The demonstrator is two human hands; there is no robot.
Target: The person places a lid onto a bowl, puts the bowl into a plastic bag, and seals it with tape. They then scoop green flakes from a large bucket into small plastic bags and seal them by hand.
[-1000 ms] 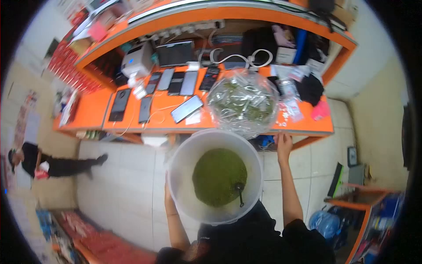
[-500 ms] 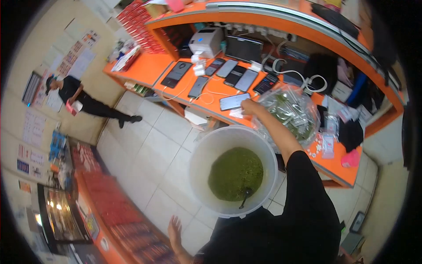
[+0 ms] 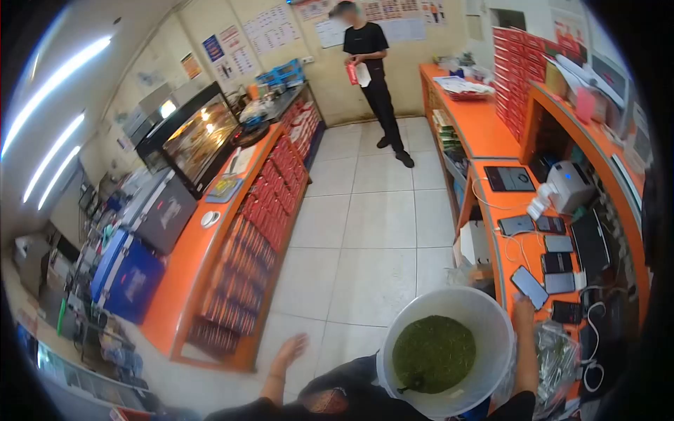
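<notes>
My right hand is closed at the near end of a smartphone with a lit, pale screen, over the orange counter on the right. My left hand hangs above the tiled floor with its fingers apart and holds nothing. Between my arms, close to my body, stands a large translucent white tub with a green, finely chopped or powdery mass in it. A dark-handled scoop or spoon rests in the green. Beside my right forearm lies a clear plastic bag, partly cut off by the arm.
Several phones, one a dark smartphone, lie on the right counter among white cables, near a label printer. A person in black stands at the far wall. Along the left runs an orange counter with a blue cooler box and a glass display case.
The view has swung left and levelled, so the left counter and ceiling lights now show. My right hand stays at the same smartphone; my left hand stays open.
</notes>
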